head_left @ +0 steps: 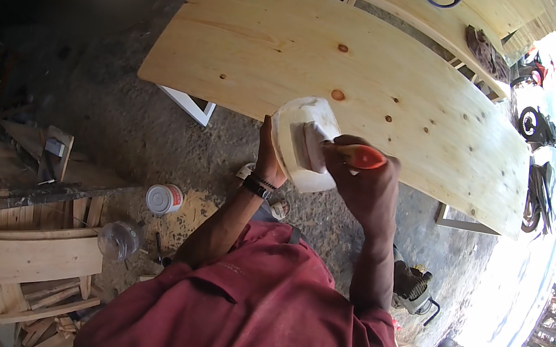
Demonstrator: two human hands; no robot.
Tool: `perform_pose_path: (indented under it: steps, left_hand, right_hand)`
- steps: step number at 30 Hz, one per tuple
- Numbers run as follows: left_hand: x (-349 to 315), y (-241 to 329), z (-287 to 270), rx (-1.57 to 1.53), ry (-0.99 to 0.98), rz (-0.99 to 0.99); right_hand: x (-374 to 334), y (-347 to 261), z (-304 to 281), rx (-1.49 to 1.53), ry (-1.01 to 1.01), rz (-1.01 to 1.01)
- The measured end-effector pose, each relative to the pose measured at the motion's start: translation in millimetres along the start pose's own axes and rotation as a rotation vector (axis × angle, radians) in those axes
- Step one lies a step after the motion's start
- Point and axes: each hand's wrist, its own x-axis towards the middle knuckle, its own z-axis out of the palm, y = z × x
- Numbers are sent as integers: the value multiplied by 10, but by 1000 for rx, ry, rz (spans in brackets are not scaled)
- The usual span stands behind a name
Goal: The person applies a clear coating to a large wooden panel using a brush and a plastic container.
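A translucent white plastic tub [285,134] was clasped in the left grip [270,161], a flat, red-tipped brush [368,157] in the right grip [369,190], near a long, knotty pale-wood surface [341,66]. Spills might have been caused by tilting, drips by overloaded bristles.

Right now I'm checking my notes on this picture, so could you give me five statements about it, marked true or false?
1. The right hand grips a paintbrush. True.
2. The wooden tabletop shows dark knots. True.
3. The left hand presses on the tabletop. False: it holds a white plastic container.
4. The left wrist is bare. False: it wears dark bands.
5. A white-and-red can is left of the left forearm. True.
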Motion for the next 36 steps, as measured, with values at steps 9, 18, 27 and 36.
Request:
perform_pose_path:
  steps: [9,18,27,36]
  left_hand:
    - [29,146,178,-71,-53,7]
    - [176,240,146,-77,-26,79]
    - [394,463,140,-88,-97,164]
    - [1070,1098,-198,-261,-13,198]
  right_hand:
    - [19,-124,-308,100,163,-142]
    - [99,-144,-394,-14,252,-494]
    - [342,148,-151,117,137,-617]
    - [1149,675,634,295,149,-596]
